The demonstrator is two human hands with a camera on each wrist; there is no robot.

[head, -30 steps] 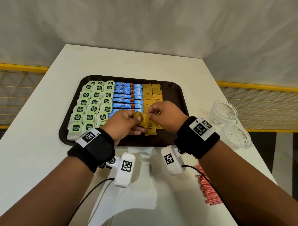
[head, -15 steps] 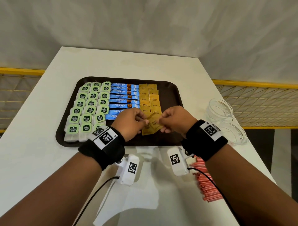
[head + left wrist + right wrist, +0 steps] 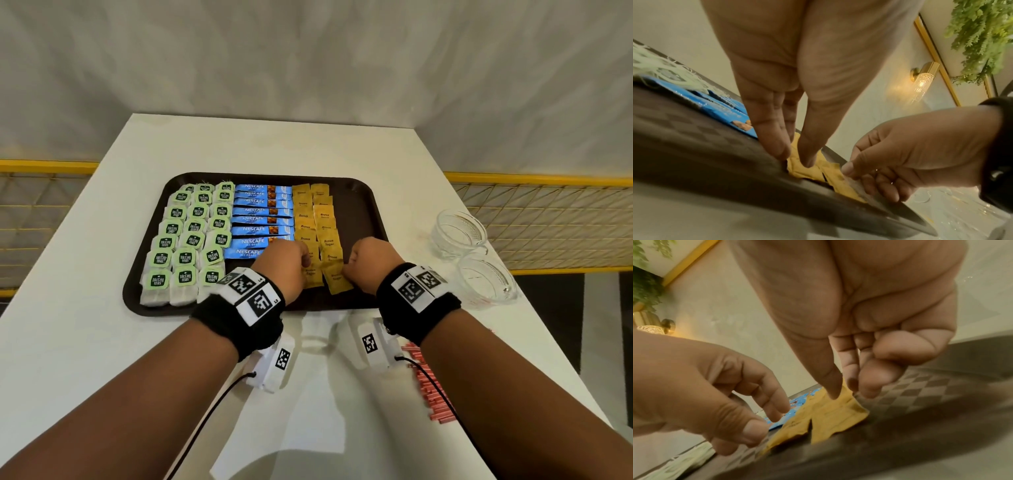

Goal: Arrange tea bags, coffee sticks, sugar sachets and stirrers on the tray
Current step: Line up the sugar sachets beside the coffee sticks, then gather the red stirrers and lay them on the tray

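Observation:
A dark brown tray [image 3: 364,205] holds green tea bags [image 3: 191,236] on the left, blue coffee sticks [image 3: 260,219] in the middle and two columns of yellow sugar sachets [image 3: 315,219] on the right. My left hand [image 3: 793,155] pinches the nearest sachet of the left column [image 3: 807,172] with thumb and forefinger as it lies on the tray. My right hand [image 3: 842,391] pinches the far edge of the nearest sachet of the right column [image 3: 836,417], which lies tilted. Red stirrers [image 3: 431,387] lie on the table by my right forearm.
Two glass bowls [image 3: 459,233] [image 3: 486,281] stand on the white table right of the tray. The tray's right strip beside the sachets is bare. Yellow railings run behind the table on both sides.
Both hands came down and moved apart. The two sachets they held together above the tray now lie at the near ends of the two sugar columns.

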